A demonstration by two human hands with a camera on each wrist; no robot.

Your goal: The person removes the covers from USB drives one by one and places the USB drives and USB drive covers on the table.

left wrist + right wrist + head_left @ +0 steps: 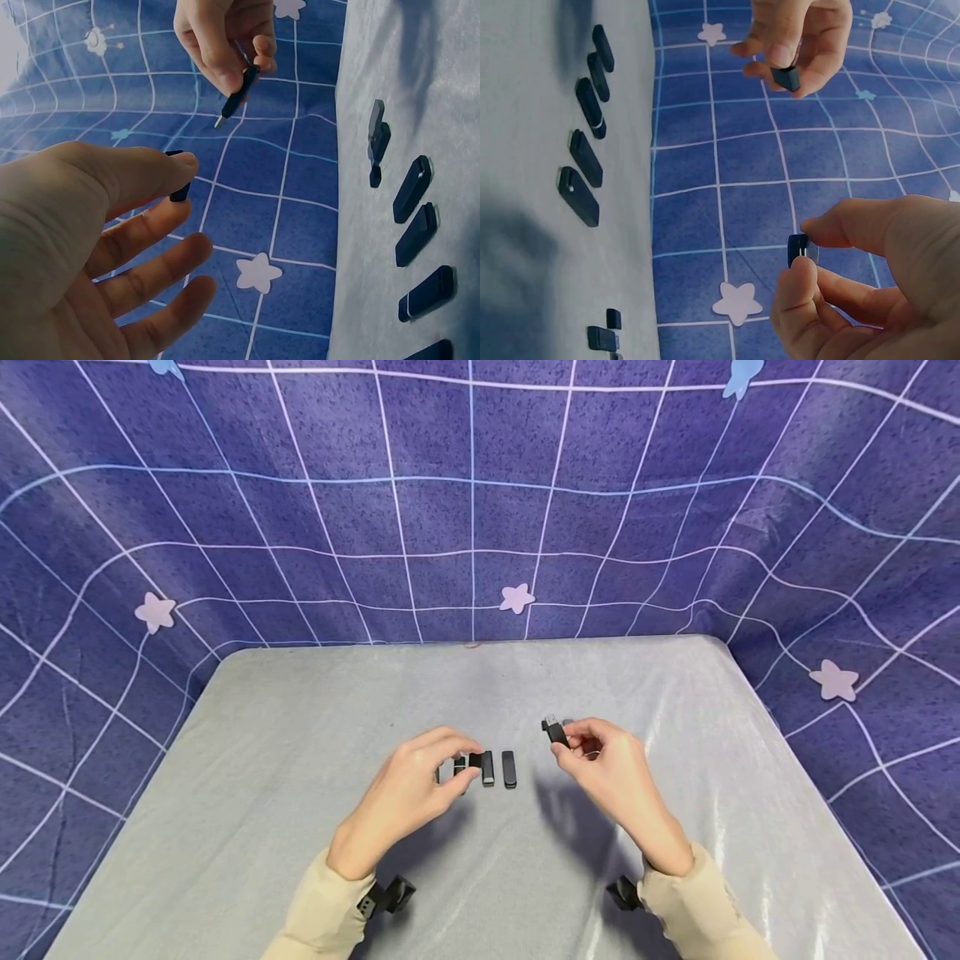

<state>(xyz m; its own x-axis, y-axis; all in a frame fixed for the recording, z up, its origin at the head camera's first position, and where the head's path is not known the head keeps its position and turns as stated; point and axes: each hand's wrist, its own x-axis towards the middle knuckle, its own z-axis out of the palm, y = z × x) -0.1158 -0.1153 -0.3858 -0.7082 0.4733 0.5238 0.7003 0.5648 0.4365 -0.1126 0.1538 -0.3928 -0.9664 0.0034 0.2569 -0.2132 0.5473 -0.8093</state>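
Head view: we see the right hand (617,764) pinch a USB stick (557,735), plug (552,720) forward-left; leftward, the left hand (416,781) pinches a black piece (476,761).

left grip (412,779): raised, pinching | right grip (611,762): raised, pinching | both apart

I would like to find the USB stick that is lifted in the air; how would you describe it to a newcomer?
Start at the grey-covered table and look above its right half, to the person's right hand. Its fingertips pinch the black USB stick. Unlike the dark sticks lying in a row, it is off the table, with its metal plug bare.
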